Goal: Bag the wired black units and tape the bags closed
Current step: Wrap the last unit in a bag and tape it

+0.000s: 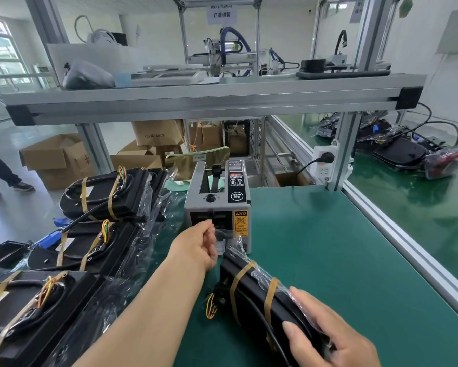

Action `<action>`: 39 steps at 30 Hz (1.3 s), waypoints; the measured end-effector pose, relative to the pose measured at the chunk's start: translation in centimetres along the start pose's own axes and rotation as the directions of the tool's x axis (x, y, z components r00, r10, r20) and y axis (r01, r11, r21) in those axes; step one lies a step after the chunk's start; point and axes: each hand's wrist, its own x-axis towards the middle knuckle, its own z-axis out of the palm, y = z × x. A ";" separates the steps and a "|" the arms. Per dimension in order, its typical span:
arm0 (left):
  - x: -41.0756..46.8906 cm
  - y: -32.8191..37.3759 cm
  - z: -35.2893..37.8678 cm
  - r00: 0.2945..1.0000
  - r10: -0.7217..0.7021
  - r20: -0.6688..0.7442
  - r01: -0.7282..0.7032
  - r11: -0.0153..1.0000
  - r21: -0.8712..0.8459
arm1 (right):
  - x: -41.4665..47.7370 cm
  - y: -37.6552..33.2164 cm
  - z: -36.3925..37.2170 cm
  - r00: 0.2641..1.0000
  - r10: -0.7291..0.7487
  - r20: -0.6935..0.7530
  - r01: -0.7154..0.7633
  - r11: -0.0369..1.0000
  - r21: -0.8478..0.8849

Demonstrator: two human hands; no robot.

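Head view shows the right hand (328, 332) gripping the near end of a black unit (249, 279), fingers curled around it through its clear bag (262, 276). This unit lies on the green table (341, 234), and its far end is just in front of the tape dispenser (220, 200). The left hand (198, 245) is at the outlet of the dispenser with thumb and fingers curled together; I cannot tell if tape is between them. Three more bagged units (111, 192) lie at the left side
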 end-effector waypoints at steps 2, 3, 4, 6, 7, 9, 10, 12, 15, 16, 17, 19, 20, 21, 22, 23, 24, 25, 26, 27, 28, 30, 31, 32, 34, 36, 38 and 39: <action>0.1 -0.2 0.4 0.999 0.025 -0.029 -0.026 0.999 -0.034 | 0.0 0.2 -0.1 1.000 0.001 -0.002 -0.001 1.000 0.010; 0.1 -0.4 0.6 0.998 0.046 -0.043 -0.048 0.998 -0.047 | 0.1 0.3 -0.1 1.000 0.001 0.002 -0.001 1.000 0.016; 0.2 -0.5 0.7 0.996 0.072 -0.054 -0.075 0.995 -0.060 | 0.1 0.5 -0.2 1.000 -0.003 0.008 0.003 1.000 0.018; 0.1 -0.7 0.5 0.990 0.126 -0.056 -0.130 0.988 -0.078 | 0.2 0.7 -0.2 1.000 -0.011 0.029 0.011 1.000 0.009; -0.1 -0.8 0.3 0.987 0.154 -0.050 -0.157 0.985 -0.070 | 0.3 0.7 -0.3 0.999 -0.013 0.033 0.013 1.000 0.002; -0.9 -0.8 -0.5 0.973 0.227 -0.035 -0.228 0.973 -0.032 | 0.3 0.9 -0.4 0.999 -0.022 0.039 0.023 1.000 -0.008; -1.6 -0.7 -1.0 0.961 0.277 -0.021 -0.277 0.961 -0.014 | 0.3 0.9 -0.4 0.999 -0.025 0.035 0.025 1.000 -0.009; -3.6 -0.7 -2.0 0.925 0.378 0.043 -0.379 0.925 0.015 | 0.3 0.8 -0.3 1.000 -0.022 0.020 0.023 1.000 -0.005; -6.6 -1.6 -3.6 0.846 0.493 0.204 -0.519 0.848 0.103 | 0.2 0.6 -0.1 0.999 -0.038 -0.001 0.038 0.999 -0.007; -7.4 -2.1 -3.9 0.824 0.509 0.250 -0.553 0.818 0.160 | 0.1 0.6 0.0 0.999 -0.048 -0.002 0.048 0.999 -0.010; -8.0 -2.6 -4.1 0.809 0.514 0.285 -0.578 0.784 0.225 | 0.1 0.6 0.0 0.998 -0.059 -0.002 0.059 0.998 -0.015; -8.5 -3.3 -4.0 0.795 0.521 0.310 -0.604 0.726 0.329 | 0.0 0.5 0.1 0.997 -0.075 0.007 0.075 0.997 -0.013; -8.4 -3.4 -3.9 0.797 0.523 0.303 -0.604 0.713 0.357 | -0.1 0.5 0.1 0.997 -0.076 0.009 0.076 0.997 -0.011; -8.1 -3.5 -3.8 0.803 0.521 0.290 -0.596 0.710 0.373 | -0.2 0.4 0.1 0.997 -0.076 0.015 0.077 0.997 -0.010; -8.0 -3.5 -3.7 0.810 0.516 0.279 -0.586 0.712 0.386 | -0.2 0.3 0.0 0.996 -0.084 0.018 0.084 0.996 -0.014; -7.8 -3.6 -3.6 0.815 0.511 0.271 -0.579 0.713 0.395 | -0.2 0.3 0.0 0.996 -0.092 0.020 0.093 0.996 -0.018; -7.7 -3.7 -3.5 0.818 0.512 0.262 -0.575 0.712 0.403 | -0.3 0.3 0.0 0.995 -0.100 0.017 0.101 0.995 -0.021; -7.6 -3.8 -3.5 0.818 0.517 0.252 -0.574 0.710 0.408 | -0.3 0.3 0.0 0.994 -0.106 0.015 0.106 0.994 -0.025; -7.5 -3.9 -3.5 0.817 0.523 0.241 -0.574 0.707 0.413 | -0.3 0.3 0.0 0.993 -0.113 0.017 0.114 0.993 -0.034; -7.4 -4.0 -3.5 0.818 0.527 0.233 -0.573 0.705 0.418 | -0.3 0.3 0.1 0.992 -0.121 0.022 0.122 0.991 -0.050; -7.3 -4.1 -3.6 0.819 0.528 0.227 -0.571 0.704 0.422 | -0.3 0.4 0.1 0.992 -0.126 0.025 0.127 0.990 -0.065; -7.1 -4.1 -3.8 0.821 0.524 0.227 -0.567 0.701 0.432 | -0.3 0.5 0.1 0.992 -0.124 0.020 0.125 0.989 -0.079; -7.0 -4.1 -3.8 0.822 0.521 0.231 -0.566 0.701 0.434 | -0.3 0.5 0.1 0.992 -0.124 0.018 0.125 0.989 -0.075; -6.9 -4.0 -3.9 0.822 0.518 0.236 -0.566 0.700 0.436 | -0.3 0.5 0.1 0.992 -0.125 0.017 0.126 0.990 -0.069; -6.8 -4.0 -4.0 0.822 0.516 0.241 -0.566 0.693 0.447 | -0.3 0.5 0.1 0.991 -0.133 0.016 0.134 0.989 -0.065; -6.7 -4.0 -4.0 0.821 0.518 0.239 -0.567 0.691 0.450 | -0.3 0.4 0.1 0.991 -0.136 0.013 0.136 0.989 -0.062; -6.8 -4.0 -4.0 0.814 0.529 0.241 -0.576 0.676 0.459 | -0.3 0.3 0.1 0.991 -0.136 0.011 0.136 0.989 -0.054; -6.8 -4.1 -4.0 0.807 0.539 0.241 -0.583 0.663 0.470 | -0.3 0.4 0.1 0.990 -0.137 0.013 0.138 0.989 -0.055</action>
